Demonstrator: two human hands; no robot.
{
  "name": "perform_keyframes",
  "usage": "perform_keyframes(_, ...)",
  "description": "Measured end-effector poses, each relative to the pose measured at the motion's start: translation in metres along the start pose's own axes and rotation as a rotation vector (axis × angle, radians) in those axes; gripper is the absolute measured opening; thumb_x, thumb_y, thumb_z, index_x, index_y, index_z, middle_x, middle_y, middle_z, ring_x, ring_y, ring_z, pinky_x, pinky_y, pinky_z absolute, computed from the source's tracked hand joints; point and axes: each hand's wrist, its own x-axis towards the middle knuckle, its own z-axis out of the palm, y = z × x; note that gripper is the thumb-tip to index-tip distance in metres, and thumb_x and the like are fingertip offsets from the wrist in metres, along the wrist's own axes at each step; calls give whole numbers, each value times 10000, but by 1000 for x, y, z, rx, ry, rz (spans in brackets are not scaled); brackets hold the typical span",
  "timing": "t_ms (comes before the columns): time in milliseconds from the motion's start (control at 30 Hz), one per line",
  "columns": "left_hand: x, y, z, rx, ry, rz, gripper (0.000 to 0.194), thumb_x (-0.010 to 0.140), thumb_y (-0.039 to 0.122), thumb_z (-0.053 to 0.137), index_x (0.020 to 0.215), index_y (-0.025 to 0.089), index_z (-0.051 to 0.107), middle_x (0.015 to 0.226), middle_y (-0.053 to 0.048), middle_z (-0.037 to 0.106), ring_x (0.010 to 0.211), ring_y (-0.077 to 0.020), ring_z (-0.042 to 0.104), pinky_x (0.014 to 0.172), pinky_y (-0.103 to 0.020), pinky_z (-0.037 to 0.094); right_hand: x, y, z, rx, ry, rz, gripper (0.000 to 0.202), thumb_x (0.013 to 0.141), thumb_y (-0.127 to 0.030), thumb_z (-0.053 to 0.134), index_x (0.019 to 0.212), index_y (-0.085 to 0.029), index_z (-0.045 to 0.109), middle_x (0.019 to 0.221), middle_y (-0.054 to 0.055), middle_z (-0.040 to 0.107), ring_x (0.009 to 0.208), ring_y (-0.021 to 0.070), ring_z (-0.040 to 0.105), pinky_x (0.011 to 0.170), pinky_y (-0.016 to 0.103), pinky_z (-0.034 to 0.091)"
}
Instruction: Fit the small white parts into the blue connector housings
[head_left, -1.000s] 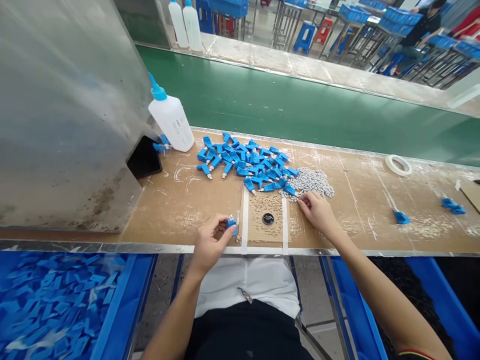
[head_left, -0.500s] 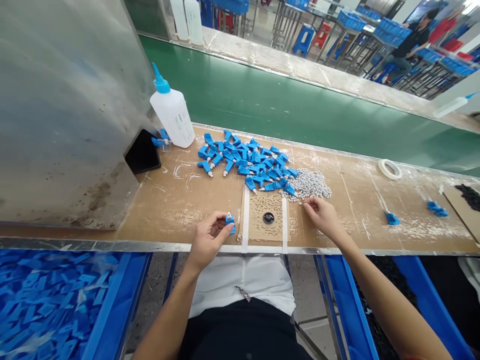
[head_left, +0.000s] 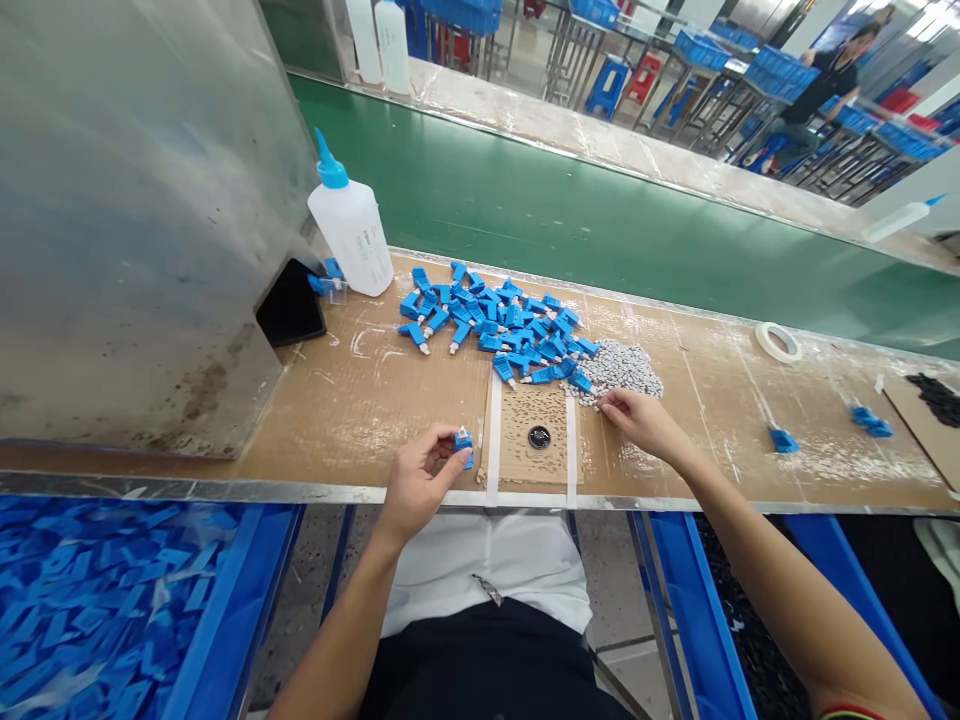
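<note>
My left hand (head_left: 420, 480) is closed around a small blue plastic part with a white tip (head_left: 463, 447), held just above the cardboard near the front edge. At the lower edge of a pile of small grey-white pieces (head_left: 626, 368), the fingertips of my right hand (head_left: 637, 418) are pinched together. Whatever is between them is too small to make out. Beside that pile lies a heap of similar blue parts (head_left: 510, 325), several with white tips showing. Between my hands a small round black dish (head_left: 539, 437) sits on a taped cardboard pad (head_left: 517, 462).
A white squeeze bottle with a blue nozzle (head_left: 352, 235) stands by a metal panel (head_left: 150, 230). A tape roll (head_left: 778, 342) and loose blue parts (head_left: 784, 440) lie to the right. Below left is a bin of blue parts (head_left: 90, 600). A person (head_left: 814, 100) sits far back.
My right hand has shifted slightly left along the edge of the grey-white pile, fingers still pinched. My left hand keeps its hold on the blue part. The camera view has shifted slightly.
</note>
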Motion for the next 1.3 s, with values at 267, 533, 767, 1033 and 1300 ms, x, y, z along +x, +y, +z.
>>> perform_keyframes(267, 0, 0, 0, 12, -3, 13, 172, 846, 322, 695, 935, 175, 687, 806, -32, 690, 731, -152, 664, 701, -255, 569, 5, -6, -3, -172, -108, -108, 130, 781, -169, 538, 667, -231, 523, 630, 18, 628, 588, 161, 574, 578, 261, 407)
perform_keyframes(533, 0, 3, 0, 57, -6, 32, 155, 861, 305, 675, 945, 176, 688, 830, -38, 701, 754, -150, 656, 718, -247, 544, -18, -4, 34, -66, 132, -302, 135, 901, -262, 506, 778, -236, 557, 750, 50, 642, 649, 184, 585, 625, 297, 477)
perform_keyframes(767, 0, 4, 0, 45, 3, 31, 150, 851, 314, 694, 925, 183, 697, 822, -37, 705, 750, -157, 653, 715, -248, 542, -19, -3, 38, -58, 145, -335, 161, 922, -289, 480, 802, -245, 578, 782, 64, 649, 689, 206, 594, 649, 329, 503)
perform_keyframes(1033, 0, 4, 0, 20, -1, 33, 129, 855, 285, 681, 929, 180, 697, 847, -40, 706, 762, -154, 653, 719, -246, 546, -16, -16, 25, -76, 50, -319, 120, 893, -252, 498, 787, -240, 553, 743, 46, 625, 654, 190, 586, 632, 306, 483)
perform_keyframes(1300, 0, 3, 0, 13, 0, 33, 143, 858, 298, 681, 936, 179, 698, 869, -51, 710, 788, -167, 659, 716, -260, 557, -13, -65, 29, -205, 22, -543, 156, 944, -204, 474, 807, -236, 542, 777, 49, 631, 698, 187, 593, 648, 300, 459)
